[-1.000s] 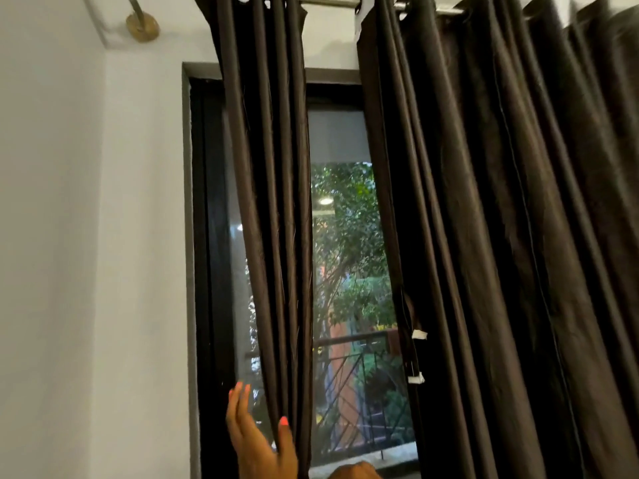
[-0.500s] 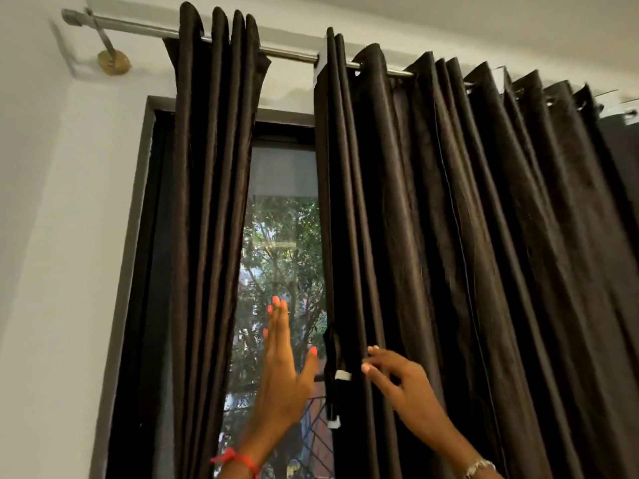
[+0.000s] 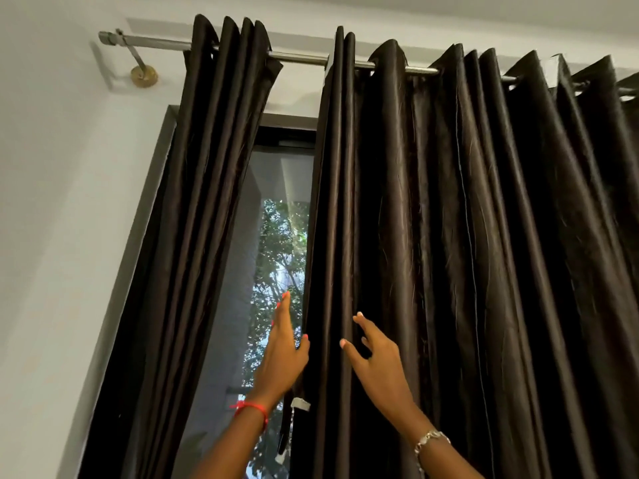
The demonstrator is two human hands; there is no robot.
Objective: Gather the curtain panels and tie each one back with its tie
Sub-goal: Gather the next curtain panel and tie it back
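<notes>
Curtain panels (image 3: 449,236) dark brown, glossy, deeply folded, left hand (image 3: 281,354) and right hand (image 3: 377,368) fingers released, at one panel's edge

A: Your left panel (image 3: 214,202) and right panel (image 3: 449,236): are they the same colour?
B: Yes, both are plain dark brown with a sheen and no pattern. You've a white wall (image 3: 69,202), silver rod (image 3: 301,58), brass bracket (image 3: 144,76).
A: And on you?
B: Red thread (image 3: 252,407), silver bracelet (image 3: 430,440), coral nails (image 3: 286,294) on your left hand (image 3: 283,357).
</notes>
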